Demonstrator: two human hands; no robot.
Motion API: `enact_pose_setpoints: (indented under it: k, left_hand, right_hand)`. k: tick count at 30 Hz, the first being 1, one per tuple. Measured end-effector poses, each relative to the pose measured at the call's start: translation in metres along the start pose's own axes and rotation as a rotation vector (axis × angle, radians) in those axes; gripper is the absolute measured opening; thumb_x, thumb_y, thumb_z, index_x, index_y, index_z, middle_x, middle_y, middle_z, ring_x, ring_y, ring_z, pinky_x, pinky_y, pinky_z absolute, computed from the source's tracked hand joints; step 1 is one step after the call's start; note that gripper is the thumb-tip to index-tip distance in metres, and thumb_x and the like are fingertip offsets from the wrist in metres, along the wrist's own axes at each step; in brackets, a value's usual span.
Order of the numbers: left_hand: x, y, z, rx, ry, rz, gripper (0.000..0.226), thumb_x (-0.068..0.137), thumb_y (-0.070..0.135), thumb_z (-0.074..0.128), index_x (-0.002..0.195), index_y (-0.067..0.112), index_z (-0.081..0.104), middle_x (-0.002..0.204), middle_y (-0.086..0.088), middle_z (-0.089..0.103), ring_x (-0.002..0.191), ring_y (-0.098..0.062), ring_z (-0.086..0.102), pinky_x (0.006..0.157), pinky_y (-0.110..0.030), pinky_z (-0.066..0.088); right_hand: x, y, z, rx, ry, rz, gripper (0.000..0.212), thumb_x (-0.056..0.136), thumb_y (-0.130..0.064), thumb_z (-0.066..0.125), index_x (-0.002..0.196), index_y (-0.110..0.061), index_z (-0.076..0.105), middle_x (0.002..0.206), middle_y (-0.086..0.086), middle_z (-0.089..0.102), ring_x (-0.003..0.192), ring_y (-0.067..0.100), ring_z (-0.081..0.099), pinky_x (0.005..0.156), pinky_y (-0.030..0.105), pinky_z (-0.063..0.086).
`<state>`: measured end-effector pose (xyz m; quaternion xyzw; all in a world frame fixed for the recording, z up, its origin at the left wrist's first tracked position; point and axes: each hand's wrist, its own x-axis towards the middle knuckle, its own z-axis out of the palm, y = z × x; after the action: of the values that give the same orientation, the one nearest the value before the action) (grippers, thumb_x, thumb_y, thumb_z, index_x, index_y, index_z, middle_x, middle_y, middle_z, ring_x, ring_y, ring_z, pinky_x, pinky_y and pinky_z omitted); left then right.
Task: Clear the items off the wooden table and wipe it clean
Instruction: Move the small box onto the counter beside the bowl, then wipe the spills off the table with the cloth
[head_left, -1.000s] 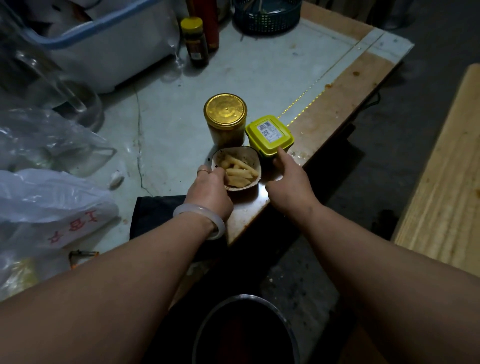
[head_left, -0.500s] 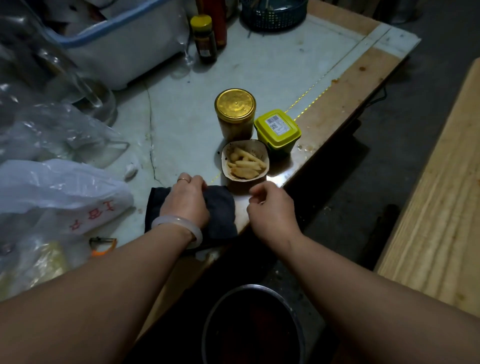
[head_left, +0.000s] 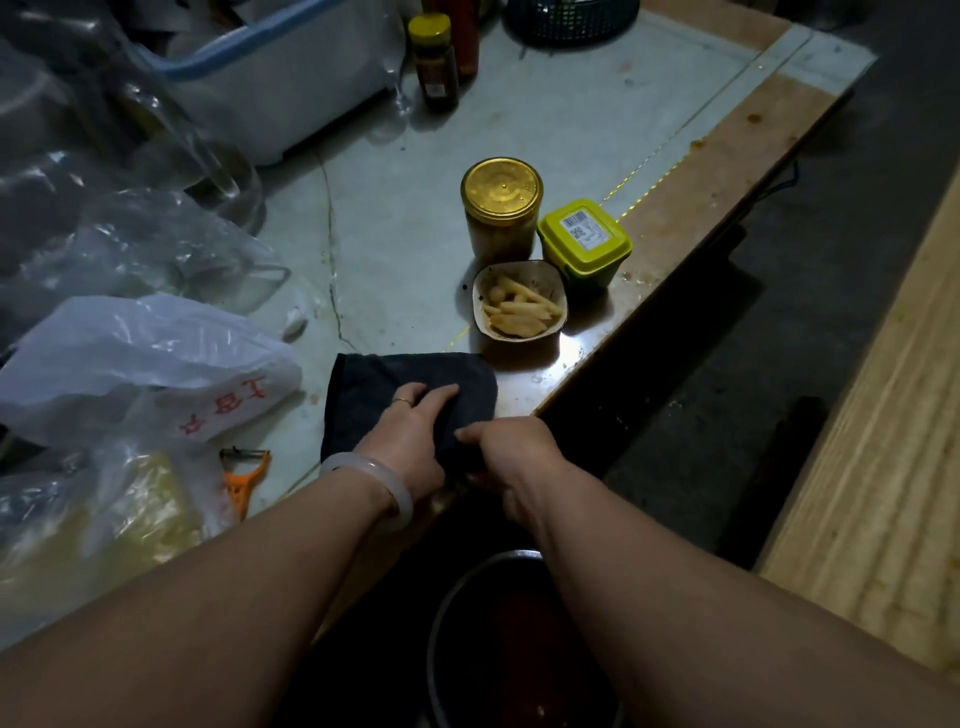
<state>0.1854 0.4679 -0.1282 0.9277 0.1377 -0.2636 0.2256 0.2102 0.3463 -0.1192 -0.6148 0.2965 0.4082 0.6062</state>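
Both hands pulled back from the food items — left hand (head_left: 410, 441) left the bowl (head_left: 519, 301) and now lies flat on the dark cloth (head_left: 374, 395). Right hand (head_left: 511, 452) left the green-lidded container (head_left: 584, 241), now curled at the cloth's near right edge — grip unclear. More cloth shows.

At frame centre I see my left hand (head_left: 410, 436) resting flat on a dark cloth (head_left: 384, 384) at the table (head_left: 519, 119) edge. My right hand (head_left: 511, 447) pinches the cloth's near corner. Just above sit a bowl (head_left: 519, 301), a gold-lidded jar (head_left: 501, 208) and a green tub (head_left: 584, 241).
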Motion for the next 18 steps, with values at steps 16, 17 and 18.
enact_pose_setpoints:
  k: [16, 17, 18]
  left_hand:
    - [-0.043, 0.069, -0.048, -0.573, 0.453, 0.004, 0.035, 0.080, 0.005, 0.068, 0.110, 0.019, 0.059, 0.099, -0.005, 0.065, 0.094, -0.022, 0.060, 0.083, -0.034, 0.048]
    - [-0.048, 0.082, -0.053, -0.694, 0.417, -0.001, 0.037, 0.079, 0.005, 0.070, 0.113, 0.015, 0.059, 0.102, -0.005, 0.065, 0.096, -0.021, 0.060, 0.086, -0.034, 0.048]
    - [-0.054, 0.097, -0.057, -0.813, 0.373, -0.007, 0.037, 0.079, 0.004, 0.071, 0.114, 0.012, 0.059, 0.103, -0.006, 0.065, 0.096, -0.021, 0.061, 0.087, -0.035, 0.049]
  right_hand:
    - [-0.078, -0.040, -0.050, 0.098, -0.149, -0.266, 0.031, 0.090, -0.006, 0.051, 0.107, -0.022, 0.072, 0.093, -0.004, 0.064, 0.085, 0.009, 0.057, 0.062, 0.022, 0.045]
    - [-0.084, -0.042, -0.061, 0.122, -0.113, -0.282, 0.031, 0.090, -0.006, 0.051, 0.106, -0.023, 0.072, 0.096, -0.003, 0.064, 0.087, 0.010, 0.057, 0.063, 0.023, 0.045]
    - [-0.092, -0.045, -0.071, 0.156, -0.084, -0.300, 0.030, 0.090, -0.007, 0.051, 0.105, -0.024, 0.071, 0.098, -0.001, 0.064, 0.087, 0.011, 0.058, 0.064, 0.024, 0.046]
